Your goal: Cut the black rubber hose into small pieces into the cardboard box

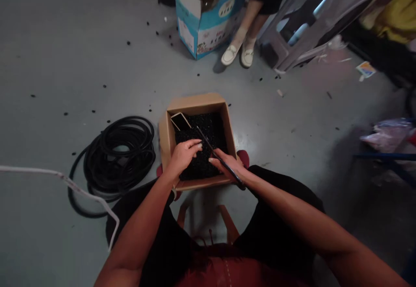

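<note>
A cardboard box (196, 101) between my knees holds a mass of small black pieces (212, 126). My left hand (186, 156) is over the left part of the box, thumb and fingertips brought together in a pinch. Whatever those fingertips grip is too small and dark to name. On the right side of the box, my right hand (229, 164) is closed around a long, thin dark tool (205, 138). The tool's pointed end extends up and left over the black pieces, close to my left fingertips. A small black panel with a pale border (180, 122) leans in the box's far left corner.
Coiled black tubing (120, 159) lies on the floor left of the box. A white cable (78, 188) crosses the lower left. Ahead are a blue and white carton (212, 31), another person's feet (238, 53) and a grey plastic stool (292, 31). Small black bits dot the floor.
</note>
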Motion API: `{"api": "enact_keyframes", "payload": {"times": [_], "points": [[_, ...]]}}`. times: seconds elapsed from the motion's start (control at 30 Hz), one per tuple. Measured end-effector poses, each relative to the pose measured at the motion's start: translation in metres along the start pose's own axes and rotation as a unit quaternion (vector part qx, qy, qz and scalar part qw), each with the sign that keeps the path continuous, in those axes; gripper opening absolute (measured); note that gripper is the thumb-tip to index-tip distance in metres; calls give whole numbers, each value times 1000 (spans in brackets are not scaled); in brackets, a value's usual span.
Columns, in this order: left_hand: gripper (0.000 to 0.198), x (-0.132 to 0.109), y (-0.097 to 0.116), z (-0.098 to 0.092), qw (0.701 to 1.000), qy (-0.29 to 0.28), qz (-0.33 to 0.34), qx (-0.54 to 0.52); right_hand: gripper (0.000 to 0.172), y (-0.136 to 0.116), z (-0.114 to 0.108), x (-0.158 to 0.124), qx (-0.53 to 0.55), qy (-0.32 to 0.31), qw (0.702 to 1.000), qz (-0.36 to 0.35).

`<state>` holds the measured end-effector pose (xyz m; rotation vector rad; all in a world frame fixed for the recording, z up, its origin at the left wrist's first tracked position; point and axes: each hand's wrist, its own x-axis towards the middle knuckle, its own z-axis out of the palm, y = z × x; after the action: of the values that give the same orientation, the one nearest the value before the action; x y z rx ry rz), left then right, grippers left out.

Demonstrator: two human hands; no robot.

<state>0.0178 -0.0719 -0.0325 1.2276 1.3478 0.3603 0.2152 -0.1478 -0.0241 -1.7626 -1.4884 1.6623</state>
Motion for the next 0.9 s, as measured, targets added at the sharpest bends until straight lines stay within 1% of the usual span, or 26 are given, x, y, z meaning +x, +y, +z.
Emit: {"api": "enact_keyframes", "payload": {"times": [0.07, 0.13, 0.27, 0.4, 0.53, 0.63, 0.7, 0.77, 0.83, 0.9], "points": [[40, -1, 1, 1, 999, -5, 5, 49, 25, 4, 4, -1, 7, -7, 1000, 21], [36, -3, 1, 4, 994, -16, 16, 106, 26, 11, 9, -3, 38, -16, 999, 34], [36, -4, -4, 11, 973, -60, 25, 219, 30, 31, 22, -6, 72, -30, 995, 69], [33, -4, -9, 16, 951, -80, 34, 298, 30, 46, 32, -8, 86, -29, 993, 80], [31, -3, -13, 19, 931, -101, 30, 350, 29, 53, 36, -12, 112, -47, 987, 106], [30, -2, -15, 21, 932, -106, 32, 344, 32, 52, 36, -13, 147, -56, 981, 117], [29, 0, -15, 21, 942, -97, 32, 319, 36, 50, 35, -12, 176, -54, 975, 123], [30, 3, -16, 20, 963, -68, 32, 260, 41, 46, 32, -9, 199, -40, 970, 134], [33, 8, -17, 16, 982, -40, 35, 181, 46, 42, 27, -6, 222, -10, 964, 145], [38, 11, -17, 11, 993, -25, 44, 104, 46, 38, 20, -1, 233, 17, 963, 132]]}}
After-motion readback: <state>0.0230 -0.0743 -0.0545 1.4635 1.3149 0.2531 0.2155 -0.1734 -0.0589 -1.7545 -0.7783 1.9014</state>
